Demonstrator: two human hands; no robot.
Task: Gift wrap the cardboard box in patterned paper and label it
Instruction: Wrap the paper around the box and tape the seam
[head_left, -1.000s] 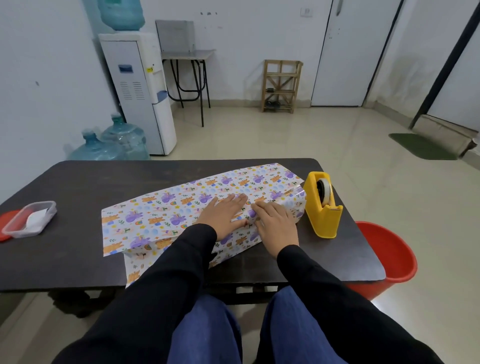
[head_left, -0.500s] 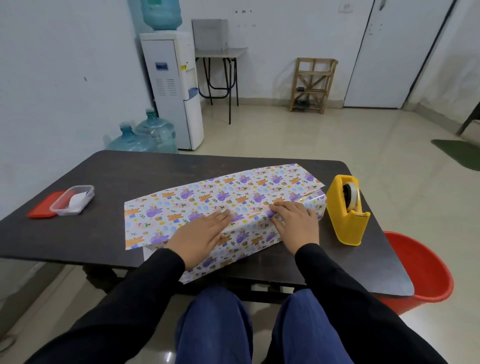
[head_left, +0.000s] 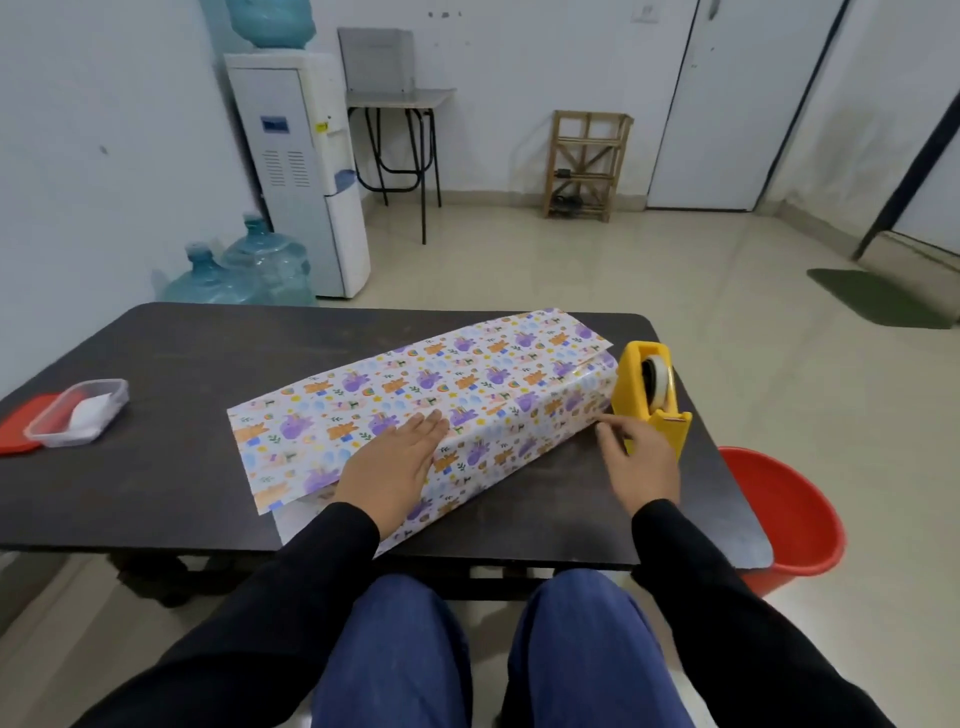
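Left hand (head_left: 387, 470): fingers (head_left: 426, 423) straight, released, pressed flat on patterned paper (head_left: 415, 384) over cardboard box (head_left: 498, 452), mid-table (head_left: 182, 364). Right hand (head_left: 641, 460): fingers loose, grasping nothing, at near end of yellow tape dispenser (head_left: 631, 384), just right of box.

A water dispenser (head_left: 298, 171) and wooden rack (head_left: 587, 166) stand against white walls (head_left: 104, 130) on beige floor (head_left: 571, 270).

Tape dispenser (head_left: 649, 395) right of wrapped box (head_left: 441, 410) on table (head_left: 182, 353)
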